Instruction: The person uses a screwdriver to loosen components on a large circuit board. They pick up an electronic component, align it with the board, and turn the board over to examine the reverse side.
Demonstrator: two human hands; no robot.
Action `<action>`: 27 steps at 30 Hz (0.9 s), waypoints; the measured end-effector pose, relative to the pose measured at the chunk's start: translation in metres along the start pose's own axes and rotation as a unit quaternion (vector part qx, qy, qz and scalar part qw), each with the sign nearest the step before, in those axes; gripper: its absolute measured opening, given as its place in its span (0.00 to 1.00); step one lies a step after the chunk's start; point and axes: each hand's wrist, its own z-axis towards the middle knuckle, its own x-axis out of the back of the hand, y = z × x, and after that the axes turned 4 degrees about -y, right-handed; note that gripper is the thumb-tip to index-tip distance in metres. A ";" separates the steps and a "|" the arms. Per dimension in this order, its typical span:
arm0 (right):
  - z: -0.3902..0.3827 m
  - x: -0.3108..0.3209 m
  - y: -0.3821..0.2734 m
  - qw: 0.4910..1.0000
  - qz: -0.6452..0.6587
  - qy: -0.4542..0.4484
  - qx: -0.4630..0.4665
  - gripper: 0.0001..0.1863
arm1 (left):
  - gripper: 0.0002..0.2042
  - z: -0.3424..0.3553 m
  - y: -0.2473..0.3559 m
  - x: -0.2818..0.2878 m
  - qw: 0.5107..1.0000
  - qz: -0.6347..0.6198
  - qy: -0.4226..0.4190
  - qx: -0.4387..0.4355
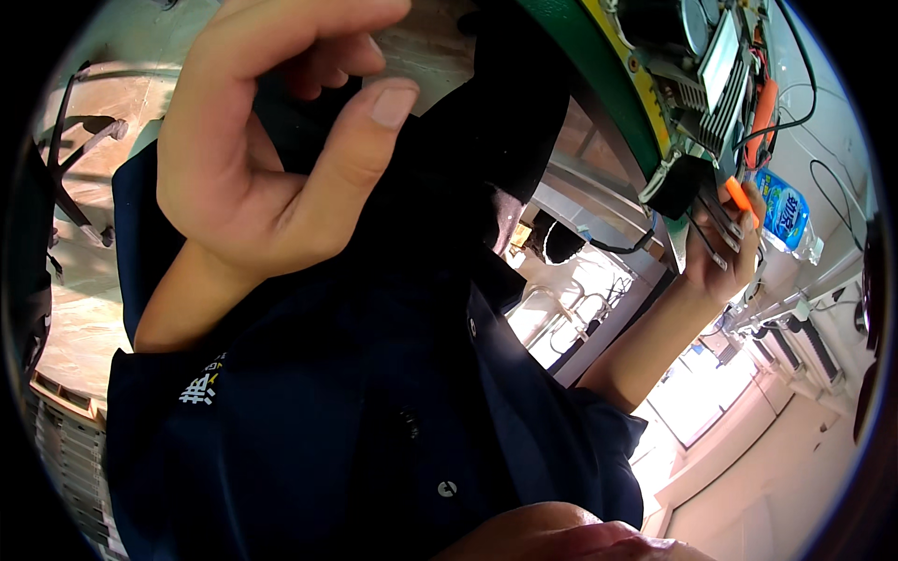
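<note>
My left hand (281, 178) is raised large in the upper left. Its fingers are curled and its thumb stands apart from them, with nothing visible in the gap. At the right, beside the bench edge, my right hand (725, 248) is closed around a slim two-pronged metal tool (706, 238) that resembles tweezers. An orange piece (739, 194) shows at its fingers; whether it belongs to the tool I cannot tell. A black block-like part (681, 187) lies right against this hand's tool.
The green bench edge (613, 93) with a yellow border runs along the upper right. On it are a finned metal heat sink (716, 103), an orange-handled tool (763, 122), black cables and a blue-labelled bottle (784, 210). A wheeled chair base (79, 168) stands at the left.
</note>
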 end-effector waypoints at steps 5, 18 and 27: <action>-0.002 0.019 -0.003 0.991 0.083 -0.096 -0.051 0.32 | 0.20 0.001 -0.011 0.003 1.000 0.007 0.011 -0.007; -0.004 0.000 -0.003 0.947 0.112 0.297 -0.053 0.29 | 0.19 -0.003 -0.032 0.019 0.999 -0.035 0.000 0.019; -0.008 0.035 -0.013 0.950 0.233 0.153 -0.138 0.16 | 0.19 -0.006 -0.029 0.015 0.999 -0.029 -0.003 0.022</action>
